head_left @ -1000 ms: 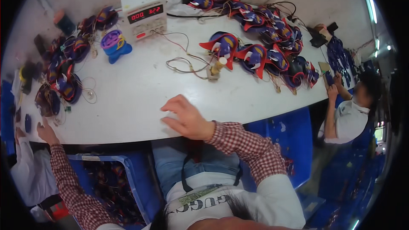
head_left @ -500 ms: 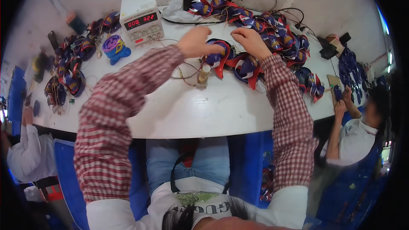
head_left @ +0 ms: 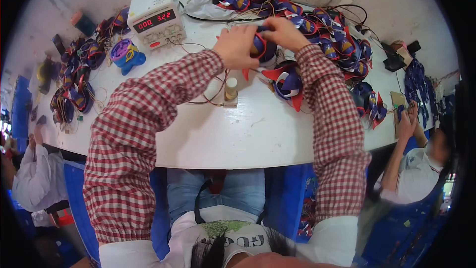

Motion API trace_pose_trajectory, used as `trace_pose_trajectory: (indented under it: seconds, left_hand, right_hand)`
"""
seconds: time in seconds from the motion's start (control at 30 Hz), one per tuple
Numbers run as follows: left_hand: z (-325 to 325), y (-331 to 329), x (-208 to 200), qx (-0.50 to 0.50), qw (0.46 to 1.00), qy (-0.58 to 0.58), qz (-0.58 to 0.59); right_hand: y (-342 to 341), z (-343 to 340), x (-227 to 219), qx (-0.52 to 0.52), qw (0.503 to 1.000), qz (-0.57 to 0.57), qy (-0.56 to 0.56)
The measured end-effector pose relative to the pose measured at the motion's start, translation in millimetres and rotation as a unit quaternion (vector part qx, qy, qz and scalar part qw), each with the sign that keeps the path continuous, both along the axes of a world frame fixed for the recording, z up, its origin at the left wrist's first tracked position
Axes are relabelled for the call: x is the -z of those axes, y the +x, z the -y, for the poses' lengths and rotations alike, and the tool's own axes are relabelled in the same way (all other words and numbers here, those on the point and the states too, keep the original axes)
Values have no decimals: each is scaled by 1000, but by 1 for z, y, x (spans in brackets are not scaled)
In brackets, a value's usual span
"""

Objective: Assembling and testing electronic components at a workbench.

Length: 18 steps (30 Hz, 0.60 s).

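Note:
A purple-and-red plastic toy part is held between my two hands over the far middle of the white table. My left hand is closed around its left side and covers much of it. My right hand grips its upper right edge, with thumb and fingers together. Another purple-and-red toy part with thin wires lies below my right wrist. In front of my left hand a small pale post on a block stands upright, with thin wires running to it.
A white bench power supply with a red display stands back left, beside a blue-purple round holder. Similar toy parts are heaped at right and left. A black cable crosses the back. People work at both sides.
Both hands have come together around the toy part and lifted it off the table. The right hand moved left to grip it. The view has shifted slightly.

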<state>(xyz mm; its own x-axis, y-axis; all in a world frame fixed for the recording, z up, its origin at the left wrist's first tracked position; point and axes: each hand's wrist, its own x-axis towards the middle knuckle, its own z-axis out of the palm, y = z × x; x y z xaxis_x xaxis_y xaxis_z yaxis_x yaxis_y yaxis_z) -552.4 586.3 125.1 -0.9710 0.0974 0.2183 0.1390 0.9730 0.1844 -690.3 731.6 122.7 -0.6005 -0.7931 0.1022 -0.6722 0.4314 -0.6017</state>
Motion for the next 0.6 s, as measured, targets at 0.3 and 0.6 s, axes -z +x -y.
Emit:
trace_pose_trajectory:
  seconds: [0.3,0.6]
  left_hand:
    - [9,9,-86,3,961,-35,-275]
    - [16,54,-182,-194,970,-114,-92]
  right_hand:
    - [-6,-83,-81,209,916,-23,-342]
    - [-11,-155,-128,313,765,19,-563]
